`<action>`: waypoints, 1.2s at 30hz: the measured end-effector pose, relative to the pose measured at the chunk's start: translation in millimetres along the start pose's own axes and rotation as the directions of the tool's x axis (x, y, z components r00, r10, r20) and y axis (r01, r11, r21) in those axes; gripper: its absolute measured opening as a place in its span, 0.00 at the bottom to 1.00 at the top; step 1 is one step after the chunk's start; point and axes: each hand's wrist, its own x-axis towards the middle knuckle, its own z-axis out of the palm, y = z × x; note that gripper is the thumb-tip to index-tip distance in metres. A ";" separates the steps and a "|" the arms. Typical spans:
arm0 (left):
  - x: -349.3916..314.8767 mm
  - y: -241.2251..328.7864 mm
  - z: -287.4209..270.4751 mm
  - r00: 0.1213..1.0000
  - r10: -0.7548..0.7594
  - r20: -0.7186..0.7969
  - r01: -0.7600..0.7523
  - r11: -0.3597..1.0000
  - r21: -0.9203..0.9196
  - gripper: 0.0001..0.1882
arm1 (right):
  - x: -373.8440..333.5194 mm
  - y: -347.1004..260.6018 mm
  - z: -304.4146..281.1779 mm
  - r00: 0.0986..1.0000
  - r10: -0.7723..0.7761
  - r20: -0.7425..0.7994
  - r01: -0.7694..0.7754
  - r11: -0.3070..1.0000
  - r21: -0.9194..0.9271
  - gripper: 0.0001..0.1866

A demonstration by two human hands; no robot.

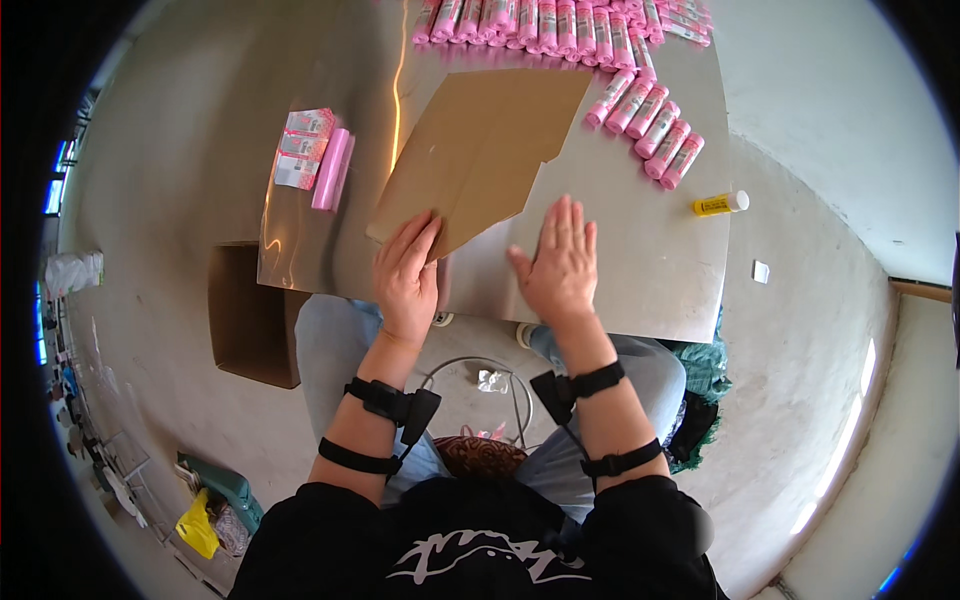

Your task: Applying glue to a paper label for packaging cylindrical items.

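Grey concrete floor (810, 330) lay under a shiny metal bench (640, 290). Pink tubes (560, 25) sat in a row along the far edge, five more (650, 125) at far right, a yellow glue stick (720, 204) near the right edge, pink packets (315, 155) far left. An open carton (250, 315) stood on the floor at left. Brown cardboard sheet (480, 150), flat with a jagged edge, lay mid-bench. Left hand (405, 275) pressed its near corner, fingers together; right hand (560, 265) lay flat and spread just beside it.

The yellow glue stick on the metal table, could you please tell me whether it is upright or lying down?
Lying down: the yellow glue stick rests on its side near the metal table's right edge.
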 end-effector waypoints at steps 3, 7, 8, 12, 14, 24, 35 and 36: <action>-1.6 -5.1 0.0 0.999 0.014 0.044 -0.012 0.999 -0.030 0.24 | -29.5 -19.7 -5.3 0.993 -0.097 0.071 0.091 0.992 0.091 0.40; -8.4 14.1 14.7 0.976 0.148 0.160 -0.141 0.988 -0.058 0.22 | -66.2 -7.1 -14.5 0.995 -0.099 0.026 0.083 0.929 0.361 0.31; -10.5 16.8 15.9 0.971 0.178 0.161 -0.171 0.984 -0.059 0.21 | -70.5 -1.9 -11.8 0.999 -0.005 -0.032 0.021 0.860 0.510 0.28; -28.1 24.1 22.6 0.922 0.267 0.281 -0.260 0.964 -0.061 0.19 | -70.6 17.8 -12.8 0.802 0.595 0.059 -0.241 0.232 0.942 0.19; -34.6 29.3 24.1 0.904 0.298 0.306 -0.290 0.954 -0.074 0.19 | -64.1 25.2 -19.5 0.760 0.650 -0.016 -0.273 0.342 0.899 0.19; -11.2 35.6 41.7 0.831 0.240 0.502 -0.245 0.968 -0.058 0.36 | -53.9 24.4 -9.2 0.996 0.054 -0.065 -0.054 0.999 0.001 0.34; 6.6 8.3 71.9 0.940 0.032 0.339 -0.095 0.981 0.170 0.36 | -45.7 30.3 -14.5 0.931 0.258 -0.259 -0.187 0.944 0.270 0.32; 5.2 5.6 70.4 0.939 0.021 0.342 -0.083 0.982 0.169 0.35 | -40.9 32.7 -15.1 0.874 0.431 -0.222 -0.285 0.827 0.486 0.32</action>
